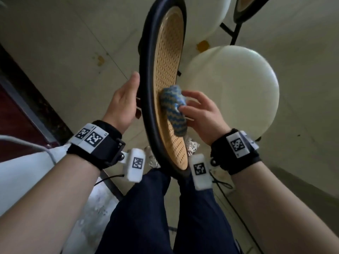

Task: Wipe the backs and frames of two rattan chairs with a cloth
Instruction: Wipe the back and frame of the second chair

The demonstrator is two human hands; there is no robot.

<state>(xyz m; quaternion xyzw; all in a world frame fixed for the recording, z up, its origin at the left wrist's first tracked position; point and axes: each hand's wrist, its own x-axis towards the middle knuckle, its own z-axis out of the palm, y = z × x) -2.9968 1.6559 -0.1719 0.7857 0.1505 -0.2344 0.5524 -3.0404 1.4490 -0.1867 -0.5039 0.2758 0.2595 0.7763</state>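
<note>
Head view, looking steeply down along the near rattan chair, whose oval backrest runs from the top of the picture to the person's knees: a woven cane panel set in a dark frame. The left hand steadies the outer edge of the frame, its thumb lying along the rim and its fingers hidden behind it, so how firmly it grips cannot be told. The right hand is closed on a bunched blue-and-tan cloth, thumb and fingertips pinching the wad and pressing it against the cane face at mid-height. The step in hand appears to be wiping the panel of the first chair; the second rattan chair shows only as a corner of frame and cane at the top right, apparently not yet in reach. Risks, as judged: the loosely wadded cloth may snag in the open weave or slip from the light fingertip pinch; hard pressure on the cane could push the backrest away if the left hand's hold is weak; the trailing cable by the feet could catch a leg of the chair or a step. Surroundings: pale tiled floor with a few yellowish marks, a round cream seat cushion to the right, a dark reddish threshold at left, tagged bands on both wrists
</note>
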